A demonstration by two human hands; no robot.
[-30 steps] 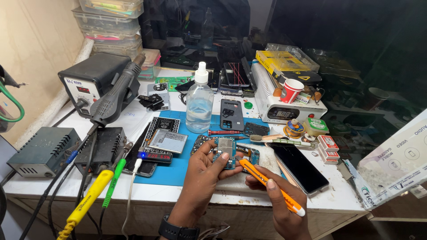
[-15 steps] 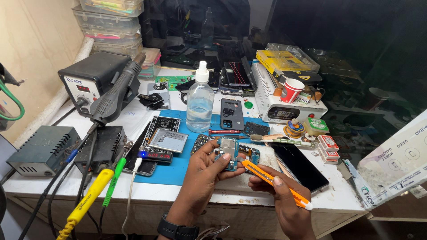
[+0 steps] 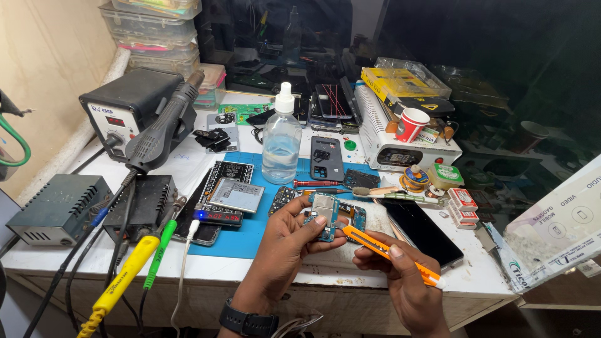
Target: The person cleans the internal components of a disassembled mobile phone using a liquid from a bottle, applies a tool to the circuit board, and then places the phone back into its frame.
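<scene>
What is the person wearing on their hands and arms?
Both hands are bare, with no gloves or rings that show. The left hand has a black watch strapped around its wrist. The right hand has nothing on its wrist. No sleeves show on either forearm.

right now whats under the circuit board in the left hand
The left hand holds the circuit board over the blue mat and a worn white pad. The fingers and board cover whatever lies directly beneath.
</scene>
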